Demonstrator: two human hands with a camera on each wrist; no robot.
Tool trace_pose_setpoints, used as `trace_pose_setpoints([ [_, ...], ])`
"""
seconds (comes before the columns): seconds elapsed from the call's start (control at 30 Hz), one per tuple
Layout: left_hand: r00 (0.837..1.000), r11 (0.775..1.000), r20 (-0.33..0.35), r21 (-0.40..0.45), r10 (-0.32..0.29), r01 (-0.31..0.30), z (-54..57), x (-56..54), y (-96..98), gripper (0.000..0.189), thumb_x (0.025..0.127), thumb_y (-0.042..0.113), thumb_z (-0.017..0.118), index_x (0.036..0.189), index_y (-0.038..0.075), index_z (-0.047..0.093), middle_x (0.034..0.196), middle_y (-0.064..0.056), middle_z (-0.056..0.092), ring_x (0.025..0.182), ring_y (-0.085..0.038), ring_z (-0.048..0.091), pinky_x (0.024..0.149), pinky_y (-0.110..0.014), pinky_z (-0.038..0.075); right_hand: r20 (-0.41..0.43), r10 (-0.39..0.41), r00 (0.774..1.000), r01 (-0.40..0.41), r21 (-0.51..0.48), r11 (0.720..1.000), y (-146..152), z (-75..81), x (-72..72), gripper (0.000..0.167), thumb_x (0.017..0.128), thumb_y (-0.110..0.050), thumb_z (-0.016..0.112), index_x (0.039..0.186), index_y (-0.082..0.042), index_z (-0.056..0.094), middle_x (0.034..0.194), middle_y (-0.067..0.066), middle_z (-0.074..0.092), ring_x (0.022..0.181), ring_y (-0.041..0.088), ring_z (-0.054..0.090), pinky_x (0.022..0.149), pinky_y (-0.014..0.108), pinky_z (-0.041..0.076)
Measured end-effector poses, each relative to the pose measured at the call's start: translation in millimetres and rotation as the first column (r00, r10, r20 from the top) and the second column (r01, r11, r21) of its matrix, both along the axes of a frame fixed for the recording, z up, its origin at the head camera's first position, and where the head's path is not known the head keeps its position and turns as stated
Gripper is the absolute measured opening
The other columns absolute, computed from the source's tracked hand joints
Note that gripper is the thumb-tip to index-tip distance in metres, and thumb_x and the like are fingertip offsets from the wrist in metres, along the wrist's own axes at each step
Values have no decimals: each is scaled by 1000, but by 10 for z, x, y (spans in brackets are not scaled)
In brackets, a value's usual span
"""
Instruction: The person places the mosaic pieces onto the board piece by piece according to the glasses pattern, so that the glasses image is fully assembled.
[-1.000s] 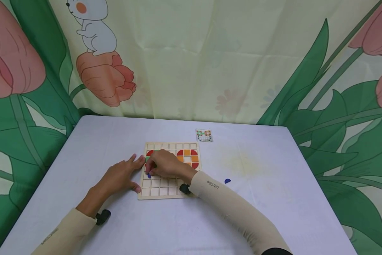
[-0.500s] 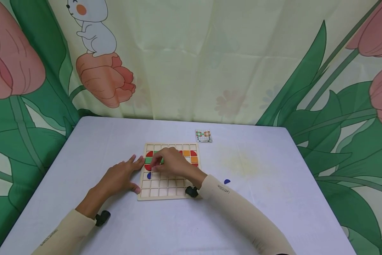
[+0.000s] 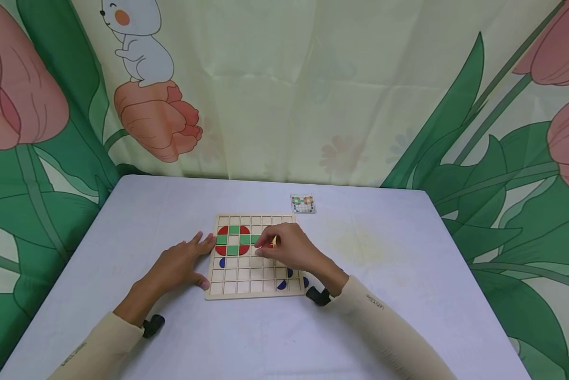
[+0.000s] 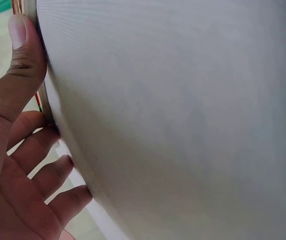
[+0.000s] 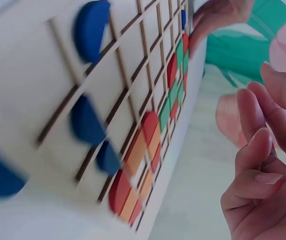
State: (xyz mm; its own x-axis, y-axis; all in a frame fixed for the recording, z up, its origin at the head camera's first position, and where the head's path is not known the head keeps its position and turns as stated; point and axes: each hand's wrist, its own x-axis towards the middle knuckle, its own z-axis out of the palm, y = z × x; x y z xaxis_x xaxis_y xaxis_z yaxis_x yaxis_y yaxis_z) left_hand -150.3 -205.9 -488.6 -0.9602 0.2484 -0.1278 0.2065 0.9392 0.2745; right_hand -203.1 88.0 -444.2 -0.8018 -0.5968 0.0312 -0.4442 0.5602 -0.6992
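A wooden grid board (image 3: 256, 296) lies on the table with coloured pieces in its cells. My left hand (image 3: 180, 261) rests against its left edge, thumb and fingers spread; in the left wrist view the thumb (image 4: 25, 65) touches the edge. Over the board's right half hovers my right hand (image 3: 291, 245), fingers bent, thumb and fingertips apart, nothing between them. One rounded blue piece (image 3: 222, 262) sits in a left-hand cell below the red and green ring (image 3: 234, 250). More blue pieces (image 3: 282, 285) lie at the lower right. My right hand covers much of the red and orange pieces (image 5: 135, 152).
A small printed pattern card (image 3: 303, 203) lies behind the board's right corner. Another blue piece (image 3: 305, 282) is by the board's right edge. The table has a white cloth (image 3: 246, 338), and a flowered curtain (image 3: 284, 105) hangs behind it.
My right hand has left the blue piece at the left and moved right across the board. Blue pieces at the lower right have come into view. My left hand stays put.
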Motion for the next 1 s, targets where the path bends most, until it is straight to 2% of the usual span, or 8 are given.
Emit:
trace_pose_setpoints([
  [0.17, 1000, 1000, -7, 4, 3, -3, -7, 3, 3, 120, 60, 42, 101, 162, 12, 44, 165, -26, 42, 141, -61, 50, 104, -72, 49, 23, -89, 996, 89, 1, 996, 243, -10, 69, 6, 92, -27, 86, 95, -25, 81, 87, -13, 72, 76, 15, 57, 65, 26, 47],
  [0.27, 1000, 1000, -9, 9, 3, -3, -10, -1, 5, 120, 60, 42, 101, 162, 12, 44, 165, -26, 42, 142, -60, 50, 104, -72, 50, 35, -136, 990, 136, 3, 991, 381, -15, 109, 10, 90, -26, 87, 98, -22, 82, 87, -12, 73, 77, 16, 57, 66, 26, 46],
  [0.4, 1000, 1000, -12, 11, 0, 0, -10, -9, 2, 121, 60, 42, 101, 162, 12, 44, 165, -26, 42, 142, -60, 50, 104, -72, 49, 40, -178, 983, 178, 3, 984, 550, -34, 160, 9, 90, -23, 87, 97, -19, 83, 85, -11, 73, 75, 16, 54, 65, 25, 43],
  [0.6, 1000, 1000, -15, 3, 4, -4, 4, -8, 8, 121, 59, 42, 101, 162, 12, 44, 165, -27, 41, 141, -60, 50, 105, -72, 49, 65, -253, 965, 251, 36, 967, 753, -101, 252, 11, 89, -20, 88, 99, -22, 84, 83, -12, 73, 76, 17, 54, 65, 25, 44],
  [0.77, 1000, 1000, -11, 4, 5, -4, 10, 1, 12, 120, 60, 41, 101, 161, 12, 44, 165, -26, 41, 142, -60, 50, 105, -72, 49, 99, -285, 953, 279, 74, 958, 878, -174, 319, 15, 87, -16, 89, 99, -23, 83, 83, -12, 72, 80, 18, 55, 67, 25, 45],
  [1.0, 1000, 1000, -4, 10, 8, -8, 1, 10, 5, 121, 60, 42, 101, 161, 11, 44, 166, -26, 41, 142, -61, 50, 105, -72, 49, 109, -293, 950, 276, 149, 950, 963, -319, 350, 21, 81, -12, 93, 96, -23, 82, 79, -12, 69, 83, 16, 57, 72, 27, 46],
])
